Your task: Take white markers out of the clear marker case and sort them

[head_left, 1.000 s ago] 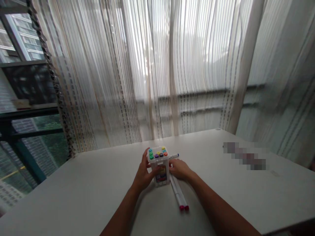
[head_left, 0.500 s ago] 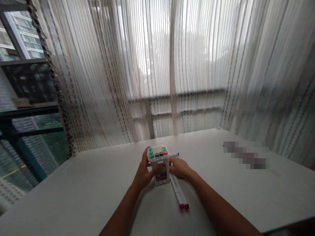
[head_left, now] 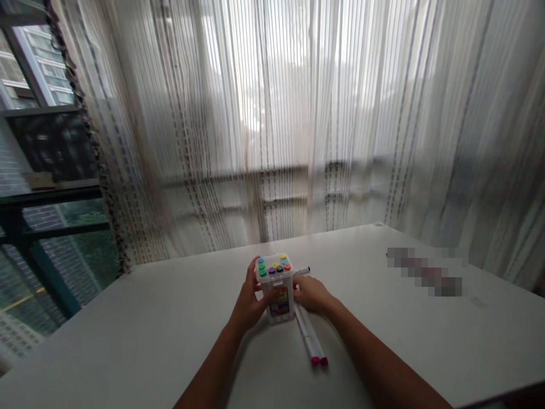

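Observation:
A small clear plastic marker box (head_left: 279, 295) stands upright on the white table (head_left: 128, 335), with several coloured marker caps showing at its top. My left hand (head_left: 248, 304) is wrapped round the box's left side and front. My right hand (head_left: 311, 294) rests against its right side, fingers curled over two white markers (head_left: 310, 338) that lie side by side with magenta caps toward me. A third marker with a blue cap (head_left: 301, 271) pokes out behind my right hand.
Sheer striped curtains (head_left: 298, 125) hang just behind the table's far edge. A dark window frame and railing (head_left: 38, 193) show at the left. A blurred-out patch (head_left: 426, 271) lies on the table's right side.
The curtains have swayed, and the thick fold at the right has flattened out. Both hands, the box and the markers have stayed in place.

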The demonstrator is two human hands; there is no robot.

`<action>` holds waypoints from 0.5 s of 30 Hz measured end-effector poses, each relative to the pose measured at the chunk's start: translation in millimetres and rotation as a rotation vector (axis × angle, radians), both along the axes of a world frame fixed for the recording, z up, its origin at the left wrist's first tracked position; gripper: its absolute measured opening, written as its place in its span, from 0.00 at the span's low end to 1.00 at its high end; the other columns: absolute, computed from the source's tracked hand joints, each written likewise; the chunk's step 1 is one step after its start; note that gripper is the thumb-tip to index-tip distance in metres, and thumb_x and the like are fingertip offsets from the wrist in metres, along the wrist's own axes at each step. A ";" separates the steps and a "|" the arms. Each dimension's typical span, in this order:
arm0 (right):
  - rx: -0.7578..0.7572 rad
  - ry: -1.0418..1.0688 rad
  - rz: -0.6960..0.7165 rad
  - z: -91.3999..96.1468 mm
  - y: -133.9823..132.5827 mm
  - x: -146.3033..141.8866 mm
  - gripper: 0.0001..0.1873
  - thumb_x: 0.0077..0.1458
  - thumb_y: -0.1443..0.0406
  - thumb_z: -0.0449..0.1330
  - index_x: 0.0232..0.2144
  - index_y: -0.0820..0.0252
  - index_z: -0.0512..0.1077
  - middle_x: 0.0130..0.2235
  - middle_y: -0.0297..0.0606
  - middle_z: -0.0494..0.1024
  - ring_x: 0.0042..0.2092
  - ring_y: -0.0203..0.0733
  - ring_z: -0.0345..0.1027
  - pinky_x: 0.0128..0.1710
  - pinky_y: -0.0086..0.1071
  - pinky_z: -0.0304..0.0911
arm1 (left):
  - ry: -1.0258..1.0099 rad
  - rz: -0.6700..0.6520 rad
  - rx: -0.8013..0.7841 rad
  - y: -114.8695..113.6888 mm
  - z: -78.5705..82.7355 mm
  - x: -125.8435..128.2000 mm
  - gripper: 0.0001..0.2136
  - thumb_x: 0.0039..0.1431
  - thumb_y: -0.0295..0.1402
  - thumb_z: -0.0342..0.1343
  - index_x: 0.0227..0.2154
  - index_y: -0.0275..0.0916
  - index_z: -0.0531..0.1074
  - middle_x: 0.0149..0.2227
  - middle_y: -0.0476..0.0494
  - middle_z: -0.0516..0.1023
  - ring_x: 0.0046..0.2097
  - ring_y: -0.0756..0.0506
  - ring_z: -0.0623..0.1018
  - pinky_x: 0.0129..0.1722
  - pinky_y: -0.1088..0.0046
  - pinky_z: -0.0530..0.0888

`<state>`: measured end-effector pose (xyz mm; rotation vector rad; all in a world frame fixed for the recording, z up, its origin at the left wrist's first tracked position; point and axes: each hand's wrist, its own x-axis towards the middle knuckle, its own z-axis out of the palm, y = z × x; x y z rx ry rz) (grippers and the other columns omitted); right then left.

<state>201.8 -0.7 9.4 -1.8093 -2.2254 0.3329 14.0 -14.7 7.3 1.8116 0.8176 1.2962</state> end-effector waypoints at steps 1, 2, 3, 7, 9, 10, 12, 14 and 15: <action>0.001 0.002 0.002 0.0 -0.1 0.1 0.12 0.52 0.62 0.54 0.35 0.58 0.75 0.40 0.41 0.77 0.42 0.45 0.69 0.36 0.30 0.57 | -0.002 -0.002 -0.003 0.1 -0.1 0.0 0.39 0.50 0.41 0.59 0.60 0.39 0.43 0.54 0.36 0.68 0.53 0.38 0.70 0.48 0.62 0.71; 0.002 0.004 0.003 -0.1 -0.1 0.2 0.12 0.52 0.62 0.54 0.36 0.58 0.75 0.41 0.41 0.77 0.43 0.45 0.69 0.36 0.30 0.57 | -0.004 -0.002 -0.005 0.4 -0.3 0.0 0.40 0.50 0.41 0.60 0.60 0.39 0.43 0.54 0.36 0.68 0.53 0.37 0.70 0.48 0.62 0.71; 0.003 0.005 0.004 -0.1 -0.1 0.3 0.12 0.52 0.62 0.54 0.36 0.58 0.75 0.41 0.41 0.77 0.43 0.45 0.69 0.36 0.30 0.57 | -0.005 -0.001 -0.005 0.8 -0.8 -0.1 0.40 0.50 0.41 0.60 0.60 0.39 0.43 0.54 0.36 0.68 0.53 0.37 0.70 0.48 0.61 0.71; 0.004 0.008 0.001 -0.7 0.1 0.4 0.12 0.52 0.61 0.54 0.35 0.58 0.75 0.40 0.42 0.77 0.43 0.46 0.69 0.36 0.31 0.57 | -0.001 0.001 -0.006 1.4 -2.1 -0.5 0.40 0.51 0.41 0.60 0.60 0.39 0.43 0.54 0.35 0.67 0.52 0.38 0.71 0.48 0.60 0.70; 0.007 0.009 0.003 -1.2 0.3 0.4 0.12 0.52 0.61 0.54 0.36 0.58 0.75 0.41 0.42 0.77 0.42 0.46 0.69 0.36 0.31 0.57 | 0.005 -0.004 -0.009 0.3 -1.3 -0.5 0.39 0.51 0.41 0.59 0.60 0.39 0.43 0.54 0.35 0.67 0.52 0.38 0.71 0.48 0.61 0.70; 0.009 0.009 0.004 -1.3 0.5 0.5 0.12 0.52 0.61 0.54 0.36 0.58 0.75 0.41 0.42 0.77 0.43 0.46 0.69 0.36 0.32 0.57 | 0.008 -0.006 -0.007 -0.6 -0.5 -0.3 0.39 0.52 0.41 0.59 0.60 0.39 0.43 0.54 0.36 0.67 0.52 0.39 0.71 0.48 0.62 0.70; 0.014 0.008 0.006 -1.2 0.8 0.7 0.13 0.52 0.61 0.53 0.36 0.58 0.75 0.41 0.42 0.77 0.43 0.47 0.69 0.36 0.32 0.58 | 0.011 -0.006 0.001 -2.3 1.4 0.2 0.38 0.52 0.41 0.58 0.60 0.39 0.43 0.54 0.35 0.67 0.52 0.39 0.71 0.48 0.63 0.70; 0.017 0.009 0.008 -0.6 0.8 0.9 0.13 0.52 0.61 0.53 0.36 0.58 0.75 0.41 0.42 0.77 0.43 0.48 0.69 0.36 0.32 0.58 | 0.011 0.001 0.005 -3.3 2.9 0.8 0.37 0.53 0.41 0.58 0.60 0.38 0.43 0.54 0.35 0.67 0.53 0.39 0.70 0.48 0.63 0.70; 0.018 0.009 0.008 -0.3 0.6 0.8 0.13 0.52 0.62 0.53 0.36 0.58 0.75 0.41 0.42 0.77 0.43 0.47 0.69 0.36 0.32 0.58 | 0.011 0.003 0.004 -3.3 3.1 1.0 0.37 0.53 0.41 0.58 0.60 0.38 0.43 0.54 0.35 0.67 0.53 0.39 0.70 0.48 0.63 0.70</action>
